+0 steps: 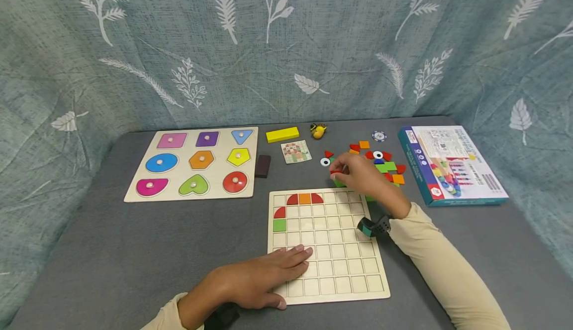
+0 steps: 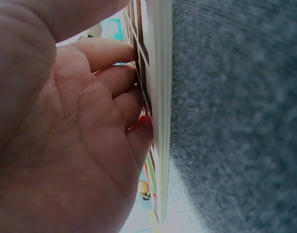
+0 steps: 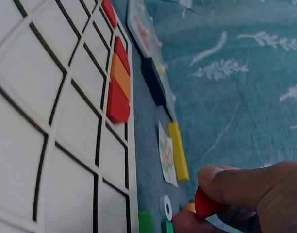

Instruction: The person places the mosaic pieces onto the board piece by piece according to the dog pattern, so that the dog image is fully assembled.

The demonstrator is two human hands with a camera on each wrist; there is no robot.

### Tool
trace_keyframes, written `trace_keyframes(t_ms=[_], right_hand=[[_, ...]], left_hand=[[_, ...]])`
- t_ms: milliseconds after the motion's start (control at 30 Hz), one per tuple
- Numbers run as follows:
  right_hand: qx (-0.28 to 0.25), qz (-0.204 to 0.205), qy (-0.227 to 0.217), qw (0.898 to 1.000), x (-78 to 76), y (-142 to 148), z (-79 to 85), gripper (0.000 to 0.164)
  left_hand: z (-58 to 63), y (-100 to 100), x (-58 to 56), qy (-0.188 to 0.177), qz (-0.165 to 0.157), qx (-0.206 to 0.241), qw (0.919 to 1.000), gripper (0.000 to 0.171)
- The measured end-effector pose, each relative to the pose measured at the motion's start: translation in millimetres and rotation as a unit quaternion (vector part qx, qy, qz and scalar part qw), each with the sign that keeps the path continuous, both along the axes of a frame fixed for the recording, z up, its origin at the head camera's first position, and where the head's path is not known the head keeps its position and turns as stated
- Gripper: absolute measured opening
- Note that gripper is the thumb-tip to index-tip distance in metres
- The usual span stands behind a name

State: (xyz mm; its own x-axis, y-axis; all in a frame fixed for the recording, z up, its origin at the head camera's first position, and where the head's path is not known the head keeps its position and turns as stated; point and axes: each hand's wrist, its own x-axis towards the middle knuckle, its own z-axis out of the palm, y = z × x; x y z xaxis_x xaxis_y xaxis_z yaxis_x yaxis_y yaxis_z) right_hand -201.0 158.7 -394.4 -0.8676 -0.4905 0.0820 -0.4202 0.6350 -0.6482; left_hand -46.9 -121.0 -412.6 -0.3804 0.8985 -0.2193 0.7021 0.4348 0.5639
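Observation:
A square wooden grid board (image 1: 342,285) lies in front of me. Along its far-left cells sit red quarter-circle tiles (image 1: 279,212), an orange square tile (image 1: 304,198) and a green square tile (image 1: 279,225). My left hand (image 1: 255,277) rests on the board's near-left part, its fingers stretched across the cells. Beyond the far-right corner, my right hand (image 1: 364,173) pinches a red tile (image 3: 206,204) between thumb and fingers, above the table. The fingers cover part of that tile, so its full shape is hidden. Loose colored tiles (image 1: 388,166) lie scattered around and behind this hand.
A shape puzzle board (image 1: 215,178) lies at the left, beside a dark brown block (image 1: 262,166). Behind the grid are a pattern card (image 1: 296,152), a yellow block (image 1: 282,134) and a small bee figure (image 1: 318,131). A boxed set (image 1: 454,165) lies at the right.

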Motion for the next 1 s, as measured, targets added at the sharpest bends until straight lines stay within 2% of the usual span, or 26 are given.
trace_keyframes(t_ms=[333, 600, 800, 1000], right_hand=[[-0.007, 0.048, 0.001, 0.999, 8.6, -13.3, -1.9, 0.020], [-0.008, 0.090, 0.008, 0.996, 19.1, -30.6, -2.4, 0.015], [0.010, 0.130, 0.013, 0.991, 28.5, -46.4, -2.5, 0.015], [-0.012, 0.194, 0.020, 0.981, 35.0, -60.1, -3.8, 0.017]], left_hand=[[0.1, -1.4, -2.3, -0.002, -0.006, 0.006, 1.0000, 0.075], [1.8, -2.6, -3.5, -0.002, -0.008, 0.002, 1.0000, 0.075], [2.9, -3.0, -4.8, 0.016, -0.019, -0.006, 0.9997, 0.075], [5.4, -3.6, -5.5, 0.033, -0.024, -0.003, 0.9992, 0.073]])
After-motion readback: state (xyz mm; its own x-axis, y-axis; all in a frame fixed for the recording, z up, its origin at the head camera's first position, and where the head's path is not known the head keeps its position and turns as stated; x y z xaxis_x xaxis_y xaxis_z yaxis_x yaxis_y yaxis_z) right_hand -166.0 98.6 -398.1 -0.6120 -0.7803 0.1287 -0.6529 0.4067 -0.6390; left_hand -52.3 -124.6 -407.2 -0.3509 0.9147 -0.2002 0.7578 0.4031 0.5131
